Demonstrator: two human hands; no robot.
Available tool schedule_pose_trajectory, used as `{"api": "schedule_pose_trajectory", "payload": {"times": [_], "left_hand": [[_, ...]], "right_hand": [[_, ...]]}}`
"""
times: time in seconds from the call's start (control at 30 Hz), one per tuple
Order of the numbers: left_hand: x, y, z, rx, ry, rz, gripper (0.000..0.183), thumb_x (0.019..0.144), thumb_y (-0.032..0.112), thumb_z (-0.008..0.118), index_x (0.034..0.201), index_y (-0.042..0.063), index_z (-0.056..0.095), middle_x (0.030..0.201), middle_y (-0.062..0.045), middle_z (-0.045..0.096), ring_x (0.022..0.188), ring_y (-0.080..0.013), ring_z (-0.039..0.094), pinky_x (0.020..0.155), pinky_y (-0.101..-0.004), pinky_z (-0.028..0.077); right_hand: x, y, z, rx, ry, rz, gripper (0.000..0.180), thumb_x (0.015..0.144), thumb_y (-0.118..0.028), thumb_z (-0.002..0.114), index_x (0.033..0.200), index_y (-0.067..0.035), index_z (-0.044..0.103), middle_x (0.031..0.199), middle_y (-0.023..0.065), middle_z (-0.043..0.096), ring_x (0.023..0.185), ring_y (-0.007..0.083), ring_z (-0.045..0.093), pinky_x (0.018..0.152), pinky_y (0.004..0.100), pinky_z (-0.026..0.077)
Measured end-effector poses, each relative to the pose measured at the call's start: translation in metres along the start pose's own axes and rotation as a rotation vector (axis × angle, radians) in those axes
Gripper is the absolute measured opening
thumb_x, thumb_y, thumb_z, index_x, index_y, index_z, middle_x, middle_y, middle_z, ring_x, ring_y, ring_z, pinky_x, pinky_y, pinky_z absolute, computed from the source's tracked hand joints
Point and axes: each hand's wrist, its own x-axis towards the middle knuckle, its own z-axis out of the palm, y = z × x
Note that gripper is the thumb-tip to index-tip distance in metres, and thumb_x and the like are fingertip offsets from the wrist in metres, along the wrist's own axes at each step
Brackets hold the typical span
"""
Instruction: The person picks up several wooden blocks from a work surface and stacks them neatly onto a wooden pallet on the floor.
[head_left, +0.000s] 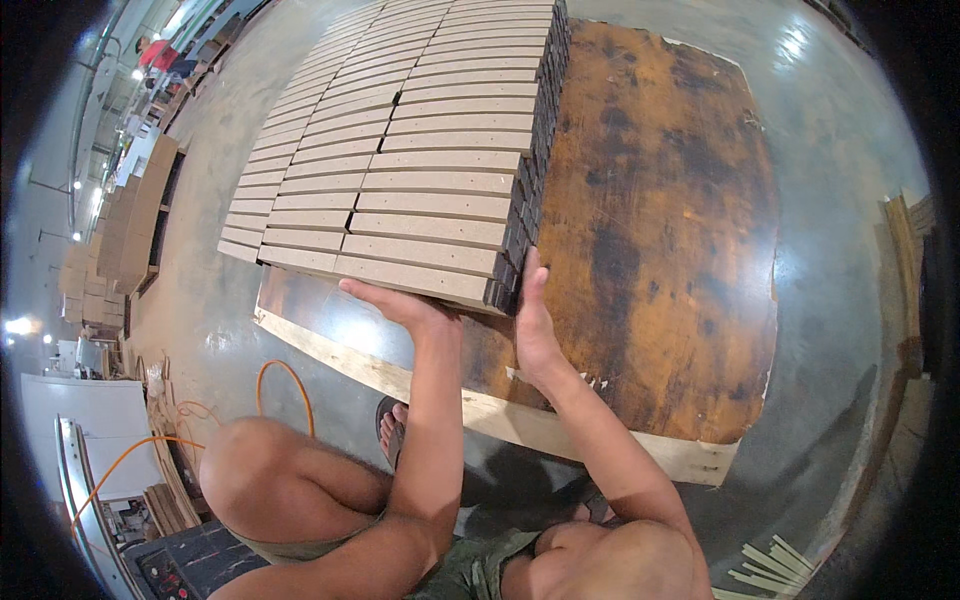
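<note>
Several rows of light brown board strips (427, 247) with dark ends lie stacked in layers on a low wooden platform (660, 225) with a worn, stained top. My left hand (409, 304) presses against the near long side of the stack, close to its front right corner. Against the dark ends at that same corner rests my right hand (536, 322), upright with its thumb and fingers along the stack. Neither hand is closed around a strip; parts of the fingers are hidden by the stack.
An orange hose (285, 366) loops over the floor at the left. Pale strips (776, 566) lie at the lower right. Stacked cartons (146, 217) line the far left, where a person in a red top (156, 54) is seen. My foot (394, 431) is beside the platform.
</note>
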Motion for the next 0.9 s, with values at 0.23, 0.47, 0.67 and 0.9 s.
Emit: {"api": "schedule_pose_trajectory", "payload": {"times": [0.23, 0.47, 0.67, 0.9], "left_hand": [[0.004, -0.010, -0.018, 0.219, 0.082, 0.049, 0.091, 0.099, 0.071, 0.022, 0.159, 0.003, 0.009, 0.165, -0.015, 0.014, 0.150, -0.0300, 0.019, 0.123, -0.0384, 0.016], [0.022, -0.041, -0.059, 0.250, 0.098, -0.006, 0.097, 0.097, 0.074, 0.021, 0.157, 0.003, -0.008, 0.166, -0.015, -0.007, 0.153, -0.0260, -0.005, 0.124, -0.0389, 0.000], [0.015, -0.046, -0.052, 0.379, 0.096, 0.064, 0.095, 0.099, 0.070, 0.014, 0.154, -0.001, -0.015, 0.164, -0.018, -0.016, 0.152, -0.0265, -0.014, 0.123, -0.0369, -0.007], [-0.004, -0.026, -0.034, 0.511, 0.076, 0.033, 0.090, 0.102, 0.065, 0.014, 0.153, -0.001, -0.020, 0.163, -0.019, -0.020, 0.152, -0.0269, -0.016, 0.123, -0.0363, -0.006]], "right_hand": [[-0.015, -0.016, -0.015, 0.151, 0.141, 0.019, 0.093, 0.095, -0.077, 0.022, 0.160, -0.011, 0.013, 0.165, 0.0120, 0.015, 0.150, 0.0268, 0.017, 0.122, 0.0429, 0.010], [-0.043, -0.046, -0.031, 0.010, 0.211, -0.018, 0.107, 0.090, -0.083, 0.017, 0.158, -0.002, 0.011, 0.165, 0.0169, 0.012, 0.153, 0.0301, 0.006, 0.122, 0.0505, 0.001], [-0.055, -0.044, -0.049, -0.019, 0.119, -0.002, 0.105, 0.091, -0.082, 0.016, 0.158, -0.002, 0.008, 0.166, 0.0191, 0.006, 0.154, 0.0302, 0.000, 0.121, 0.0511, -0.002], [-0.045, -0.016, -0.036, 0.037, 0.009, 0.069, 0.101, 0.094, -0.078, 0.020, 0.158, -0.001, 0.009, 0.165, 0.0184, 0.011, 0.153, 0.0305, 0.006, 0.122, 0.0470, 0.000]]}}
